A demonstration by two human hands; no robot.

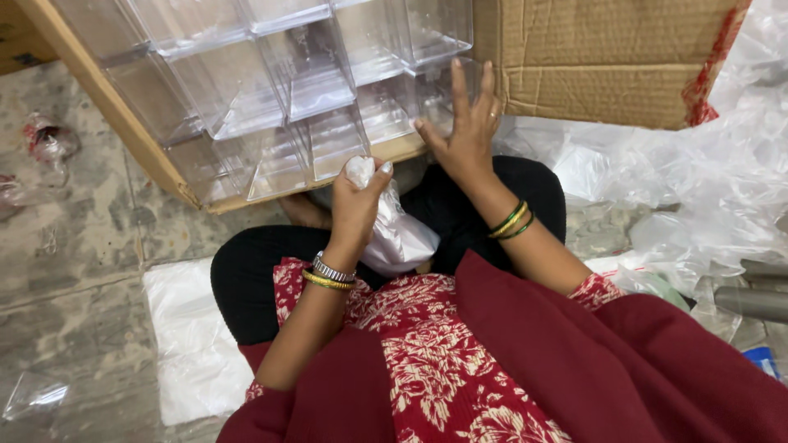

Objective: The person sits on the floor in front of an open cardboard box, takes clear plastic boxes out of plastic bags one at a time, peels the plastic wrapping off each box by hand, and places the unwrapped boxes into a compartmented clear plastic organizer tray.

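At the far left, crumpled scraps of clear wrap [49, 141] lie on the worn, stained stone floor [90, 246], too creased to tell what they held, and another clear scrap [33, 395] sits at the bottom left corner. A flat white sheet [193, 344] is spread on the floor under the person's crossed legs, partly hidden by the black trousers. Above the lap a brown cardboard box [607, 57] lies tipped on its side, its top cut off by the frame; stacked inside are clear plastic boxes [279, 82], hard to count because they show through each other. The left hand [355, 205], with a watch and gold bangle at the wrist, has its fingers clenched around the twisted neck of a white plastic bag [402, 238] that hangs down into the lap; its contents cannot be seen. The right hand [465, 131], with green and gold bangles, is spread flat with fingers released against the front of the clear boxes. To the right, a heap of loose clear plastic sheeting [706, 180] covers the floor, and a grey tube [755, 303] is cut off at the edge.
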